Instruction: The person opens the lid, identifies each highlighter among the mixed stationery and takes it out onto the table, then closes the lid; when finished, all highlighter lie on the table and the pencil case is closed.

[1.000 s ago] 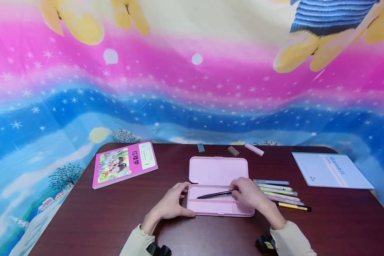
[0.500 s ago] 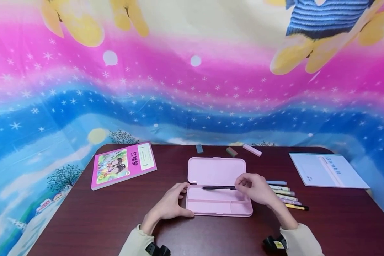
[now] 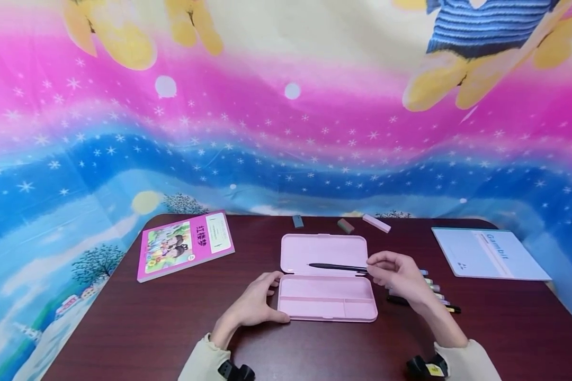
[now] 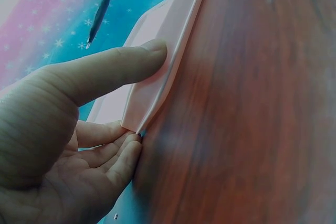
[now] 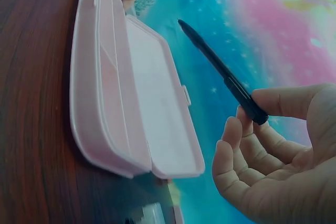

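Observation:
A pink pencil case [image 3: 327,313] lies with its lid folded back, a divider running along its tray. My left hand [image 3: 251,303] holds the case's near left corner, thumb along the front wall and fingers at the left end, as the left wrist view shows. Over the lid, my right hand [image 3: 400,275] pinches a slim black pen [image 3: 338,266] by one end between thumb and fingertips. In the right wrist view the pen [image 5: 220,66] stands well off the case, its tip pointing away from the palm.
Several pastel markers [image 3: 434,288] and a yellow-and-black one [image 3: 453,309] lie partly hidden behind the right hand. Three small erasers, one grey [image 3: 297,221], one green-brown [image 3: 345,225], one pink [image 3: 376,223], line the back. A pink book [image 3: 186,245] and a notebook [image 3: 491,254] flank them.
My right hand has lifted the black pen out of the case's tray and moved it up and to the right, over the lid. The left hand stays on the case's corner.

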Demonstrator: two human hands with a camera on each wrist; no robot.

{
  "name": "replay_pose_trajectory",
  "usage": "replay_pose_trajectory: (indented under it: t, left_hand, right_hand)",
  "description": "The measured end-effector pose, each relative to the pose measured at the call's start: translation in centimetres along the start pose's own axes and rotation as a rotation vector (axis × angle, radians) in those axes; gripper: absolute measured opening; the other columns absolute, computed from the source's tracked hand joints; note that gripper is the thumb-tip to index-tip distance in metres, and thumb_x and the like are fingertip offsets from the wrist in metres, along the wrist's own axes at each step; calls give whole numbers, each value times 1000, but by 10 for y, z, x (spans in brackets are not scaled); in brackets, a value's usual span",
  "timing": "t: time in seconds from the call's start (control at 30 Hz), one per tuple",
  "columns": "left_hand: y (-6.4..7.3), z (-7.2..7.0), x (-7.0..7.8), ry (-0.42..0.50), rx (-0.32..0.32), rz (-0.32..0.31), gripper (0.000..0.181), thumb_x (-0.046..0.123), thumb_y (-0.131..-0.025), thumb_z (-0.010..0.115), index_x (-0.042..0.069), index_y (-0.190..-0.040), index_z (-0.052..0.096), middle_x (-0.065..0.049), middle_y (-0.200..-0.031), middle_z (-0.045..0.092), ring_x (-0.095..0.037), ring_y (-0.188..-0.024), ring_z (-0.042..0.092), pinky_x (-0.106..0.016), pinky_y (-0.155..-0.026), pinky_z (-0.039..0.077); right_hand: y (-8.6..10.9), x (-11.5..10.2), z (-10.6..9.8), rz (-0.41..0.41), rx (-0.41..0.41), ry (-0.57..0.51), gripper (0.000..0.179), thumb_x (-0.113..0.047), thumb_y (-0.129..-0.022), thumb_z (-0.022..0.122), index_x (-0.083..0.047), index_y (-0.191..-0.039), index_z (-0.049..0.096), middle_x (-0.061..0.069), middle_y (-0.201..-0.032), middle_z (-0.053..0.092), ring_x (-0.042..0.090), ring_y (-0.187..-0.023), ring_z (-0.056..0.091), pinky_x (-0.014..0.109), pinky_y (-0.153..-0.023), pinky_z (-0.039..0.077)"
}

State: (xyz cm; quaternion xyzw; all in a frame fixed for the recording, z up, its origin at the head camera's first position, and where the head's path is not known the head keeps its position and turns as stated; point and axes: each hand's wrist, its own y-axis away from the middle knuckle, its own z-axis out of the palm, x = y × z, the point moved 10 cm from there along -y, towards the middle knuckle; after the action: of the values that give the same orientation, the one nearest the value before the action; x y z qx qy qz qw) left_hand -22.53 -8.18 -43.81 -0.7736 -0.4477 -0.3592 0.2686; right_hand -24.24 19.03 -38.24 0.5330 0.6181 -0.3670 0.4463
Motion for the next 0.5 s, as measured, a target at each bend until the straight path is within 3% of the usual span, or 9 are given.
replay_pose_trajectory:
  t: [0.23, 0.5]
  left_hand:
    - [-1, -1, 0, -1, 4, 3, 83, 22, -62, 89, -2, -130, 47, -14, -123, 50, -26, -109, 52, -37, -91, 51]
    - [-1, 0, 0, 3, 0, 3, 82, 22, -62, 89, -1, -129, 47, -14, -122, 50, -26, -109, 52, -37, -91, 51]
  right_hand:
    - [15, 12, -22, 21, -3, -69, 29, -9, -90, 66, 10, -108, 57, 8, -90, 67, 17, -76, 67, 39, -71, 59]
    - [37, 38, -57, 26, 43, 9, 28, -6, -92, 63, 14, -109, 55, 5, -91, 66, 13, -81, 67, 32, -73, 58]
